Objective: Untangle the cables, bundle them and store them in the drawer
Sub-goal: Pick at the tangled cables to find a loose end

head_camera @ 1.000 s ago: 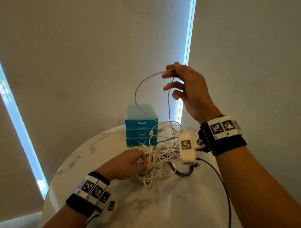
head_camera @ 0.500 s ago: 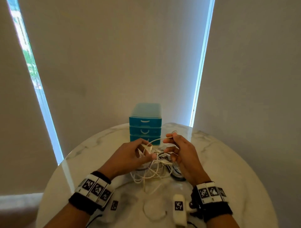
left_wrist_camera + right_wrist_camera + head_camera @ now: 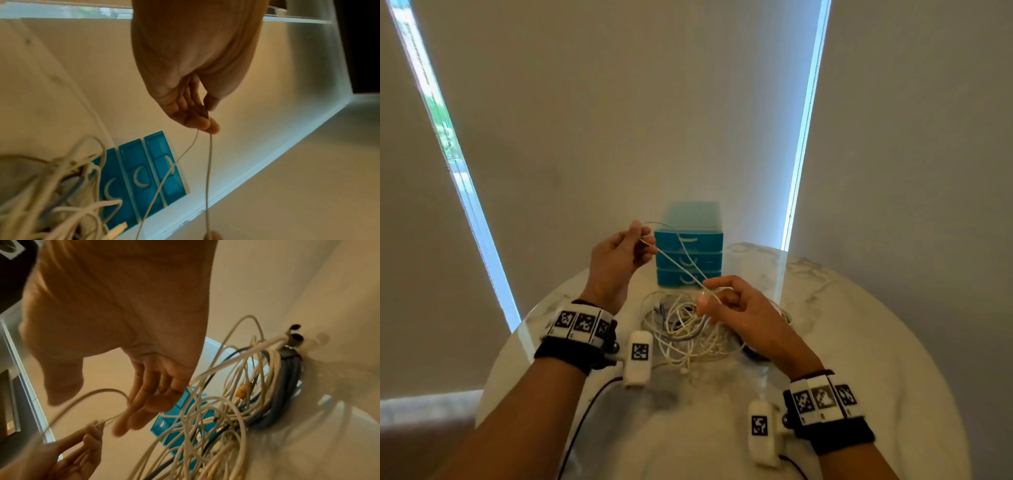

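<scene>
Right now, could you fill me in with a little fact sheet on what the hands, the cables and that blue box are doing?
left hand: left hand raised, pinching one thin white cable
right hand: right hand lower, pinching the same cable
thin white cable: stretched between both hands, in front of the drawer unit
cable pile: tangled cable pile of white and dark cables on the table, below the hands
drawer unit: teal three-drawer unit behind the pile, all drawers closed
table: round white marble table
</scene>
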`<state>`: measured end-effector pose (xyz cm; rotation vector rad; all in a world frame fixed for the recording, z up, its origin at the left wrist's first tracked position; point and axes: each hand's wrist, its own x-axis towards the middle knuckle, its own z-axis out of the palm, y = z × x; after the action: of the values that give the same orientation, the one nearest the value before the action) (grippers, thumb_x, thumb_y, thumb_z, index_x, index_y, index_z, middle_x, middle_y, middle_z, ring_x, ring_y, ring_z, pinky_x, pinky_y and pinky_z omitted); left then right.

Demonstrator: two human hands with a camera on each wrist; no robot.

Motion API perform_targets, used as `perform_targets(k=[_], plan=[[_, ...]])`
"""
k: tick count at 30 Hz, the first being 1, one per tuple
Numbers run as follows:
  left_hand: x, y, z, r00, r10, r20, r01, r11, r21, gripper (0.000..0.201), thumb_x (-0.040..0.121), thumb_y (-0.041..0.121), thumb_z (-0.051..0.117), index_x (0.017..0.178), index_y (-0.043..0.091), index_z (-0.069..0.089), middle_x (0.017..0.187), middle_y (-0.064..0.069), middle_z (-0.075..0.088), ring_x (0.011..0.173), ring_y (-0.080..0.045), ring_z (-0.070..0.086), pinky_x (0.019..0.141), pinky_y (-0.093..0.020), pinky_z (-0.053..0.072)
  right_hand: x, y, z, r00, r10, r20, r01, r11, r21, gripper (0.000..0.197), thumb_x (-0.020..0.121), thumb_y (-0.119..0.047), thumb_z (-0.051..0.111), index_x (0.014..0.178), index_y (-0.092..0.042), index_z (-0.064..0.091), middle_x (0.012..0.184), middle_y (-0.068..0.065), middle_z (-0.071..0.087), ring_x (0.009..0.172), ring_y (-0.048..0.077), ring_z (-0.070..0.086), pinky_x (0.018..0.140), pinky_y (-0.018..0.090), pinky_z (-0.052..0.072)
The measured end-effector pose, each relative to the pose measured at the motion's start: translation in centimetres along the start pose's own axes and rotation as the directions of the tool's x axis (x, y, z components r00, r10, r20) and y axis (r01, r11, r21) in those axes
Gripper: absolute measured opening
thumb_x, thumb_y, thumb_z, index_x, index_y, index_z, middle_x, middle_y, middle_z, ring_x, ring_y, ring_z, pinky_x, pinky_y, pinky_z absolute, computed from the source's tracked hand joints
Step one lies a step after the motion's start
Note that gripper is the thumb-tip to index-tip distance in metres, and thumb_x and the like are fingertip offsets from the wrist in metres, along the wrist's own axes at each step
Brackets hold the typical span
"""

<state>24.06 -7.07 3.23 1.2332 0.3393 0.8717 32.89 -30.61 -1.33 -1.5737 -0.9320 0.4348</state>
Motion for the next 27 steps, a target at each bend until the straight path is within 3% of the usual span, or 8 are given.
perform_targets(k=[3,7,9,12,17,21,24,27], plan=[[1.6,0.0,-0.8,0.999,-0.043,-0.02,0.038,0.981,-0.189,0.027,0.108,0.033,0.063,0.106,0.009,0.074,0.087,-0.002,0.078,0.075,-0.009,0.071,0.07,-0.02,0.06,-0.3,-0.5,0.2,0.999,0.03,0.043,-0.032,0.999,0.041,0.055,0.092,-0.028,0.082,0.139,-0.024,0.055,0.112,0.005,0.082,0.091,0.023,0.08,0.074,0.035,0.062],[2.1,-1.4,-0.2,0.995,-0.069,0.075,0.086,0.963,-0.256,0.027,0.108,0.029,0.064,0.114,0.004,0.072,0.105,-0.011,0.077,0.092,-0.017,0.074,0.077,-0.021,0.063,0.2,-2.0,1.1,0.98,0.02,-0.197,0.037,0.958,0.283,0.051,0.096,-0.015,0.078,0.141,-0.019,0.055,0.11,0.014,0.081,0.088,0.025,0.078,0.078,0.032,0.063],[1.0,-1.9,0.8,0.98,-0.104,0.17,0.133,0.977,-0.169,0.037,0.107,0.034,0.065,0.124,0.001,0.069,0.118,-0.011,0.073,0.101,-0.021,0.076,0.083,-0.025,0.064,1.0,-2.7,1.2,0.933,0.045,-0.356,0.134,0.876,0.463,0.047,0.097,-0.013,0.076,0.139,-0.019,0.057,0.106,0.014,0.081,0.086,0.022,0.076,0.08,0.029,0.063],[-1.3,-2.0,2.3,0.927,-0.148,0.344,0.14,0.989,0.048,0.048,0.105,0.051,0.062,0.131,0.012,0.068,0.127,-0.005,0.076,0.109,-0.025,0.078,0.091,-0.036,0.063,2.1,-2.9,1.2,0.86,0.111,-0.499,0.251,0.758,0.601,0.043,0.098,-0.015,0.077,0.137,-0.014,0.059,0.096,0.01,0.081,0.085,0.016,0.075,0.08,0.025,0.063],[-3.1,-3.7,3.2,0.832,-0.167,0.529,-0.005,0.951,0.308,0.073,0.088,0.071,0.068,0.141,0.021,0.062,0.133,-0.004,0.074,0.104,-0.019,0.081,0.1,-0.043,0.062,2.7,-1.0,0.3,0.81,0.189,-0.556,0.335,0.629,0.701,0.034,0.101,-0.018,0.072,0.132,-0.004,0.067,0.11,0.009,0.077,0.093,0.013,0.076,0.088,0.026,0.065],[-2.8,-5.7,2.3,0.876,-0.147,0.46,-0.061,0.911,0.409,0.111,0.07,0.081,0.083,0.159,0.033,0.039,0.151,-0.006,0.059,0.1,-0.013,0.081,0.104,-0.047,0.06,3.0,0.3,-0.5,0.819,0.241,-0.52,0.308,0.581,0.754,0.029,0.104,-0.009,0.067,0.131,0.0,0.067,0.124,0.016,0.078,0.101,0.017,0.08,0.086,0.025,0.065],[-2.8,-5.6,1.8,0.931,-0.009,0.366,-0.116,0.941,0.318,0.096,0.076,0.063,0.089,0.156,0.035,0.045,0.154,0.002,0.046,0.1,-0.012,0.08,0.088,-0.029,0.065,3.1,0.2,-0.4,0.842,0.239,-0.483,0.295,0.544,0.785,0.026,0.106,-0.007,0.063,0.129,0.004,0.067,0.116,0.018,0.08,0.107,0.02,0.08,0.085,0.024,0.065],[-3.5,-5.3,2.1,0.916,0.063,0.397,-0.195,0.934,0.301,0.059,0.082,0.05,0.088,0.135,0.038,0.064,0.135,0.009,0.066,0.099,-0.017,0.08,0.083,-0.03,0.065,3.1,0.3,-0.4,0.86,0.234,-0.454,0.298,0.492,0.818,0.028,0.106,-0.01,0.062,0.131,0.004,0.065,0.12,0.019,0.079,0.112,0.02,0.078,0.093,0.027,0.063]])
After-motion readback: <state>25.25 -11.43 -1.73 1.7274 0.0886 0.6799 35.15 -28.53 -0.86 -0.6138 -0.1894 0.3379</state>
